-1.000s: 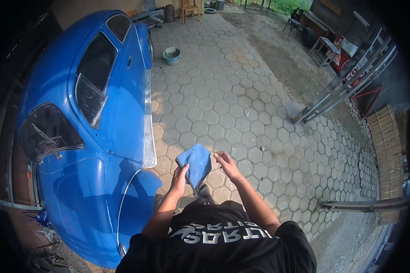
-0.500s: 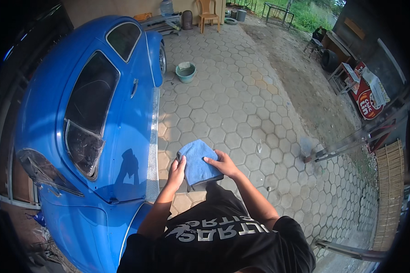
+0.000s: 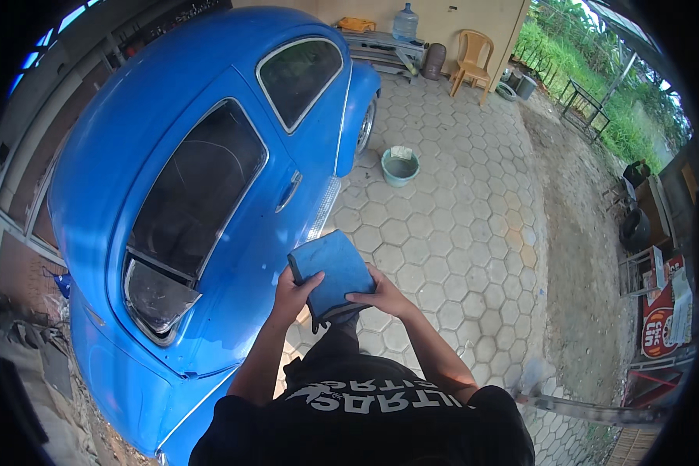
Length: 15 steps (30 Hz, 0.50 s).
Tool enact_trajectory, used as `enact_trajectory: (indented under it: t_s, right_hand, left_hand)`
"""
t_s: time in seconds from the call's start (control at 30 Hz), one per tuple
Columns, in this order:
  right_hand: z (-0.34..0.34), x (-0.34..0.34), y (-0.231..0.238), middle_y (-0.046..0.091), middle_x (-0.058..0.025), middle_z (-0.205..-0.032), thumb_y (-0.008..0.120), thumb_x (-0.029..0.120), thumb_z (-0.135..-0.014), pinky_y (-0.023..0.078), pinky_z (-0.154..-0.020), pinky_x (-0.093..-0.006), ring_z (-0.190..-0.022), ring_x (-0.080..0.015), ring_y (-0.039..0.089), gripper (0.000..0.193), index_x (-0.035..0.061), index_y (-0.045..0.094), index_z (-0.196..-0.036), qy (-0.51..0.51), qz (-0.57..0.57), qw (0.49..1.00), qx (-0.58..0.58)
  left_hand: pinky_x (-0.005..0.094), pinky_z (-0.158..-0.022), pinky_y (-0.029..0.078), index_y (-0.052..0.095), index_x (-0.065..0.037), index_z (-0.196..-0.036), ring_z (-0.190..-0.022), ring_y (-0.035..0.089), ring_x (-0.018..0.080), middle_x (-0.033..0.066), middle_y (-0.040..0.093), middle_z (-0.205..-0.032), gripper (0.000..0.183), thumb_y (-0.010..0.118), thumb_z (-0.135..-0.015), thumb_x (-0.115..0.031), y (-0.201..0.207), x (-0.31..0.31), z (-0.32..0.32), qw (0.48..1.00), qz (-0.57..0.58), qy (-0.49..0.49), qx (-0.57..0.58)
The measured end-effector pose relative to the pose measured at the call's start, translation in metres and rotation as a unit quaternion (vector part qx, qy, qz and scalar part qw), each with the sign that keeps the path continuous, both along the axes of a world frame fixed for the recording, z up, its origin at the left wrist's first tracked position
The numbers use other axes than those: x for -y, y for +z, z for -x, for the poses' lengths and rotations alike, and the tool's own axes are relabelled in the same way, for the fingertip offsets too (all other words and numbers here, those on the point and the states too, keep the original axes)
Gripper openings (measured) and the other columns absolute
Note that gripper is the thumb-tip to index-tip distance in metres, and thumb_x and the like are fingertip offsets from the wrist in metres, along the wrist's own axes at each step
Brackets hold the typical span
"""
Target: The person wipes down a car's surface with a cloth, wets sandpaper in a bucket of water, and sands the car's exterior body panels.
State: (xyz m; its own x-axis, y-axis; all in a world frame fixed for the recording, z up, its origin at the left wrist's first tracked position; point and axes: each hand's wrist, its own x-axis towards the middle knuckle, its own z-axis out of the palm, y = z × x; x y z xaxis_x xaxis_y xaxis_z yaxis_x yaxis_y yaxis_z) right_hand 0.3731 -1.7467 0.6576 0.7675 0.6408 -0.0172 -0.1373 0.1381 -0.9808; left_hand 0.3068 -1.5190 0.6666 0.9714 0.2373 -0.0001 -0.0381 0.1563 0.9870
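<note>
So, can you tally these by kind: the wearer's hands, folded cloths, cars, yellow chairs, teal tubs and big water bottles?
Hands: 2 (left hand, right hand)
Folded blue cloth: 1
Blue car: 1
Yellow chair: 1
Teal tub: 1
Water bottle: 1
Total: 7

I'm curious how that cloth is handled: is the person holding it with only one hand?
No, the left fingers and right fingers both grip the blue cloth, one set at each side.
</note>
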Motion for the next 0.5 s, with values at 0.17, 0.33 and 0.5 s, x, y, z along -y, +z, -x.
enact_trajectory:
  t_s: [0.17,0.33,0.5]
  right_hand:
    - [-0.112,-0.037,-0.035,0.067,-0.0012,-0.107,0.077,0.009,-0.091,0.051,-0.092,-0.0285,-0.102,-0.0103,0.063,0.042,0.0036,0.059,-0.129,0.051,0.065,0.995,-0.052]
    - [-0.253,-0.092,-0.017,0.067,-0.0024,-0.106,0.078,0.003,-0.089,0.052,-0.088,-0.0283,-0.099,-0.0103,0.064,0.038,0.0023,0.06,-0.122,-0.018,0.022,0.998,0.06]
    - [-0.401,-0.161,0.05,0.061,-0.0056,-0.112,0.077,-0.001,-0.088,0.05,-0.088,-0.0271,-0.103,-0.0121,0.06,0.052,0.0028,0.053,-0.134,-0.078,-0.058,0.981,0.169]
  left_hand:
    - [0.0323,-0.093,0.052,0.057,0.0,-0.129,-0.106,0.066,0.0168,0.0092,0.067,-0.119,0.045,0.078,-0.09,-0.012,0.007,-0.054,-0.084,0.994,-0.056,0.048,-0.077]
    - [0.0324,-0.094,0.051,0.06,0.001,-0.126,-0.107,0.065,0.0165,0.0097,0.067,-0.119,0.044,0.079,-0.091,-0.017,0.033,-0.096,-0.182,0.994,-0.003,0.096,-0.053]
    - [0.0307,-0.092,0.051,0.058,0.002,-0.13,-0.106,0.065,0.0155,0.0102,0.069,-0.114,0.046,0.076,-0.094,-0.02,0.091,-0.123,-0.293,0.992,-0.067,0.104,-0.039]
